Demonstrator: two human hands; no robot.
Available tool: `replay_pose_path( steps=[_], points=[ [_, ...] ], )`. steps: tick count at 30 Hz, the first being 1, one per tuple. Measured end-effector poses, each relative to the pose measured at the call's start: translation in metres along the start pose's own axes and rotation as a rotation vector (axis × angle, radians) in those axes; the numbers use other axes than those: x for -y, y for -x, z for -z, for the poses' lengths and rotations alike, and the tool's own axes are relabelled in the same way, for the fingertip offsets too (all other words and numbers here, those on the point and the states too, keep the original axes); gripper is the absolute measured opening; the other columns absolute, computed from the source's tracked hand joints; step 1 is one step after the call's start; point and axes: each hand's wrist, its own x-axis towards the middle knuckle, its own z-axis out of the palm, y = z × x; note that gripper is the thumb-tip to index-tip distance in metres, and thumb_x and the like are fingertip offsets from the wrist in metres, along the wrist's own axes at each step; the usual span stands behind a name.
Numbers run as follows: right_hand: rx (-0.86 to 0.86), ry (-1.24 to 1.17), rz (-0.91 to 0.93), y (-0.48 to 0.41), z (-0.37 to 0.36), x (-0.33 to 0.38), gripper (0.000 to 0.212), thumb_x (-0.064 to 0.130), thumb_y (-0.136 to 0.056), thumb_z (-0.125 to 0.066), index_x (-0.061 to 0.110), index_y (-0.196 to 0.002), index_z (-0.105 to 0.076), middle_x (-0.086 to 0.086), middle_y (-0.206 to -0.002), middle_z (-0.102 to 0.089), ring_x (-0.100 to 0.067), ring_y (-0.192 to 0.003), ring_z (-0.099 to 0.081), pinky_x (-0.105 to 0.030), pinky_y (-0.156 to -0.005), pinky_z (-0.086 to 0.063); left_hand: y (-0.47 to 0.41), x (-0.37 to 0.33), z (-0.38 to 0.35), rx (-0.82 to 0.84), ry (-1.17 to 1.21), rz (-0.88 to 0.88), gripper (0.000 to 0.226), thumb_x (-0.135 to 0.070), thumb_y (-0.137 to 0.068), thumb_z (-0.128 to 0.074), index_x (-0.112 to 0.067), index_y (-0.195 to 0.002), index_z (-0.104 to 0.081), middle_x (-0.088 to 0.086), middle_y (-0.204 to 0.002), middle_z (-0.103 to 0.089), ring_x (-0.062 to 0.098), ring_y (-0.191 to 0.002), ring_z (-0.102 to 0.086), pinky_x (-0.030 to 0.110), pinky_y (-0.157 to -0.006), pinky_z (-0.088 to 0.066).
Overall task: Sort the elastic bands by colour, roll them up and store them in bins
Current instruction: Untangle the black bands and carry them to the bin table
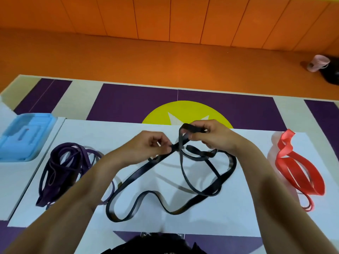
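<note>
Between the two hands, raised a little above the white sheet (229, 217), runs the upper part of a long, flat black elastic band (136, 173). The left hand (154, 143) has its fingers (163, 143) curled in, and their tips pinch the band where two of its strands cross. The right hand (207, 134), slightly farther from the person, has its fingers (198, 136) bent round a short folded loop of the same band, which sticks out to the left of the knuckles. From these two grips the rest of the black band hangs down and sprawls loosely on the sheet, one broad strand slanting from the left fingertips toward the left forearm, and other loops curving under the right wrist and back across the middle. Left of the left forearm lies a tangled heap of dark purple elastic bands (60, 171), partly hidden by the arm. Right of the right forearm, well apart from the black band, lies a bunch of red elastic bands (300, 173), with one end curled upward. At the far left edge sits a light blue plastic bin (23, 138). Beyond the sheet are a purple and yellow floor mat (128, 105) and an orange floor (165, 61), with a pale pink cup (318, 65) at the far right.
</note>
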Motion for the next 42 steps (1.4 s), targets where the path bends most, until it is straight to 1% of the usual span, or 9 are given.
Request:
replay_pose_path(
  steps=[5, 12, 17, 21, 26, 31, 34, 37, 42],
  points=[
    [0.285, -0.126, 0.051, -0.001, -0.015, 0.009, 0.038, 0.008, -0.09, -0.069, 0.018, -0.126, -0.063, -0.01, -0.099, -0.07, -0.025, -0.083, -0.058, -0.033, -0.067, -0.046, -0.005, -0.046, 0.006, -0.102, 0.017, -0.202, 0.004, -0.015, -0.095, -0.071, -0.015, -0.099, -0.073, -0.005, -0.087, -0.069, 0.011, -0.08, -0.062, 0.024, -0.075, -0.051],
    [-0.013, -0.078, 0.215, -0.001, 0.004, 0.05, 0.017, 0.008, -0.099, -0.06, 0.013, -0.109, -0.073, -0.002, -0.059, -0.048, -0.019, -0.057, -0.041, -0.035, -0.053, -0.028, -0.009, -0.045, 0.009, -0.402, 0.234, -0.232, 0.03, -0.024, -0.094, -0.059, -0.027, -0.123, -0.068, 0.003, -0.123, -0.067, 0.021, -0.095, -0.068, 0.033, -0.084, -0.058],
    [-0.085, -0.298, 0.332, -0.002, 0.013, 0.097, 0.025, -0.003, -0.095, -0.053, 0.011, -0.106, -0.071, 0.005, -0.064, -0.058, -0.002, -0.051, -0.04, -0.024, -0.05, -0.017, -0.007, -0.029, -0.004, -0.312, 0.133, -0.172, 0.073, 0.008, -0.083, -0.047, -0.039, -0.139, -0.05, -0.011, -0.131, -0.06, -0.002, -0.112, -0.059, 0.018, -0.082, -0.05],
    [-0.152, -0.391, 0.338, -0.015, 0.006, 0.123, 0.021, -0.001, -0.099, -0.052, 0.004, -0.107, -0.071, 0.005, -0.055, -0.045, -0.005, -0.044, -0.032, -0.019, -0.044, -0.02, -0.003, -0.031, -0.014, -0.058, 0.043, -0.175, 0.094, -0.014, -0.078, -0.07, -0.047, -0.154, -0.025, -0.014, -0.156, -0.041, 0.003, -0.146, -0.036, 0.036, -0.119, -0.035],
    [-0.232, -0.264, 0.294, -0.027, -0.007, 0.12, 0.012, 0.007, -0.095, -0.064, 0.0, -0.102, -0.072, 0.001, -0.061, -0.052, -0.01, -0.051, -0.038, -0.02, -0.047, -0.031, -0.006, -0.044, -0.032, -0.036, 0.1, -0.195, 0.075, -0.03, -0.076, -0.085, -0.028, -0.142, -0.049, -0.01, -0.141, -0.058, 0.005, -0.137, -0.048, 0.039, -0.119, -0.035],
    [-0.266, -0.289, 0.201, -0.021, -0.006, 0.1, 0.007, 0.013, -0.098, -0.064, 0.011, -0.095, -0.07, 0.001, -0.064, -0.06, -0.009, -0.051, -0.047, -0.022, -0.054, -0.039, -0.013, -0.04, -0.041, -0.177, 0.069, -0.171, 0.019, -0.017, -0.096, -0.067, -0.018, -0.114, -0.068, -0.002, -0.115, -0.073, 0.014, -0.111, -0.067, 0.034, -0.1, -0.054],
    [-0.384, -0.253, 0.168, -0.017, 0.003, 0.083, 0.014, 0.018, -0.101, -0.06, 0.014, -0.095, -0.072, 0.007, -0.064, -0.064, -0.007, -0.06, -0.057, -0.026, -0.069, -0.043, -0.02, -0.026, -0.043, -0.125, -0.044, -0.077, 0.034, -0.012, -0.098, -0.058, -0.033, -0.125, -0.062, -0.018, -0.12, -0.064, 0.004, -0.115, -0.06, 0.025, -0.09, -0.051],
    [-0.468, -0.276, 0.19, -0.008, 0.014, 0.06, 0.014, 0.021, -0.098, -0.063, 0.011, -0.093, -0.071, 0.006, -0.058, -0.051, -0.013, -0.059, -0.046, -0.038, -0.074, -0.044, -0.032, -0.005, -0.045, -0.081, -0.194, 0.001, 0.06, -0.013, -0.096, -0.051, -0.045, -0.145, -0.043, -0.014, -0.145, -0.05, 0.009, -0.132, -0.049, 0.032, -0.101, -0.047],
    [-0.448, -0.461, 0.32, 0.023, 0.033, 0.028, 0.012, 0.01, -0.096, -0.066, 0.02, -0.093, -0.071, 0.005, -0.062, -0.035, -0.016, -0.053, -0.026, -0.032, -0.051, -0.026, -0.058, 0.04, -0.049, -0.141, -0.38, 0.133, 0.056, 0.001, -0.097, -0.047, -0.022, -0.149, -0.043, -0.001, -0.146, -0.051, 0.024, -0.124, -0.055, 0.03, -0.1, -0.044]
  ],
)
